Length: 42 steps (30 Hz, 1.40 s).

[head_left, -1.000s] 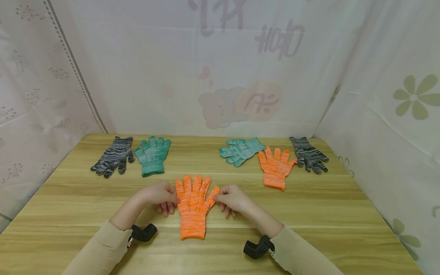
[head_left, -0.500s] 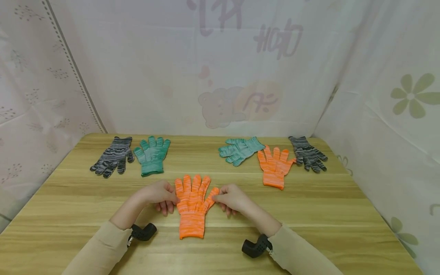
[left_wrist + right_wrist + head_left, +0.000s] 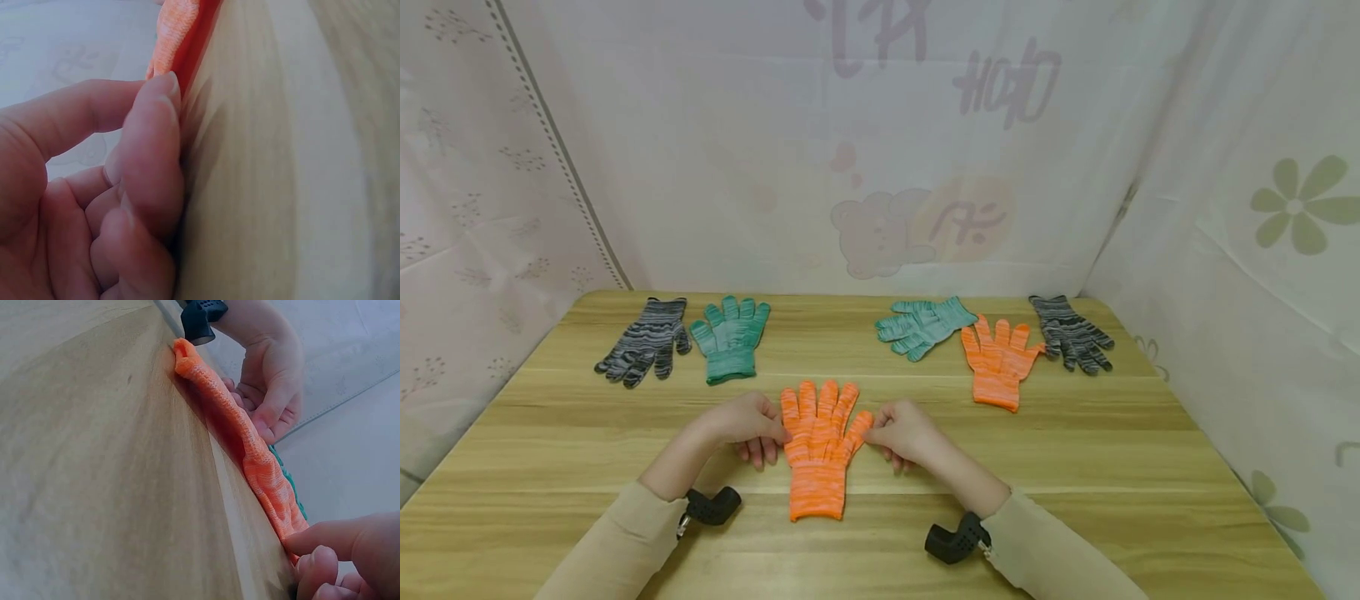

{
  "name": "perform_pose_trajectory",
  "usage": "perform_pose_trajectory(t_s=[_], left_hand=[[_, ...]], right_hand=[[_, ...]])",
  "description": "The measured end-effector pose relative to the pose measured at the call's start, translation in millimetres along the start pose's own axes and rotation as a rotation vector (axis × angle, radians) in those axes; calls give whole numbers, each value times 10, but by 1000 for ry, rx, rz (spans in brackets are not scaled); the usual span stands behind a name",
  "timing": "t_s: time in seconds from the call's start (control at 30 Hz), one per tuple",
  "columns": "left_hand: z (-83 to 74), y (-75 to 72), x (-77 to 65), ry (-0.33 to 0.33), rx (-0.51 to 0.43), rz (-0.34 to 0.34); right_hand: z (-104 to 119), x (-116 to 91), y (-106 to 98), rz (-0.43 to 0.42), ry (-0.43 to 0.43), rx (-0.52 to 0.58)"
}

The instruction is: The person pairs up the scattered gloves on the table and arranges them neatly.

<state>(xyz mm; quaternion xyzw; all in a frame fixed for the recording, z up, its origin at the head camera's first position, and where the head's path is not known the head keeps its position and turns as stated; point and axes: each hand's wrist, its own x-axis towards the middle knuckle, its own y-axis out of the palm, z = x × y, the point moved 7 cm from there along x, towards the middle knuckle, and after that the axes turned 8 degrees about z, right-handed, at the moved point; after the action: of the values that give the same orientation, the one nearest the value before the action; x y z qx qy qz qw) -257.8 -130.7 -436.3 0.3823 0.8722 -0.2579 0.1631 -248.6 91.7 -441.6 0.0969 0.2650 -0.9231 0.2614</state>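
An orange knit glove (image 3: pixel 817 458) lies flat at the front middle of the table, its fingers pointing away and its cuff nearest. My left hand (image 3: pixel 749 427) pinches its left edge, just below the outermost finger. On the other side, my right hand (image 3: pixel 904 435) pinches the tip of the glove's thumb. In the left wrist view, the thumb and fingertips (image 3: pixel 150 144) meet at the orange glove (image 3: pixel 178 31) edge, low over the wood. The right wrist view shows the glove (image 3: pixel 231 419) edge-on, slightly raised in the middle, with both hands at it.
On the back left lie a grey-black glove (image 3: pixel 647 343) and a green glove (image 3: pixel 732 340). At the back right are a light green glove (image 3: pixel 925 325), another orange glove (image 3: pixel 1000 364) and another grey-black glove (image 3: pixel 1070 333), close together or touching. Patterned curtains (image 3: pixel 737 150) surround the wooden table (image 3: pixel 1060 500).
The right hand has shifted slightly left, drawing the orange glove's thumb a little closer to its fingers. My left hand stays almost where it was.
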Motion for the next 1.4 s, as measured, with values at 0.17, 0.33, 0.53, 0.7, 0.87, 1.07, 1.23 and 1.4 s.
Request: perform_pose_trajectory(t_s=[0.17,0.33,0.53,0.7,0.87,1.07,1.23,1.4], left_hand=[[-20,-3,-4,3,7,-5],[-43,-20,-22,14,7,-24],[-99,-43,-34,72,-21,-35],[-167,-76,-58,91,-9,-71],[-230,-113,-64,111,11,-107],[-329,-130,-46,142,-31,-126],[-453,-137,-7,170,-73,-154],[-589,-140,32,177,-86,-198]], right_hand=[[8,-9,-8,20,-15,5],[0,-16,-45,59,-7,35],[8,-32,-160,52,2,51],[62,-61,-270,22,-5,39],[117,-85,-381,-17,-14,10],[158,-119,-509,-61,8,-5],[161,-143,-617,-87,40,-3],[168,-164,-723,-94,22,6]])
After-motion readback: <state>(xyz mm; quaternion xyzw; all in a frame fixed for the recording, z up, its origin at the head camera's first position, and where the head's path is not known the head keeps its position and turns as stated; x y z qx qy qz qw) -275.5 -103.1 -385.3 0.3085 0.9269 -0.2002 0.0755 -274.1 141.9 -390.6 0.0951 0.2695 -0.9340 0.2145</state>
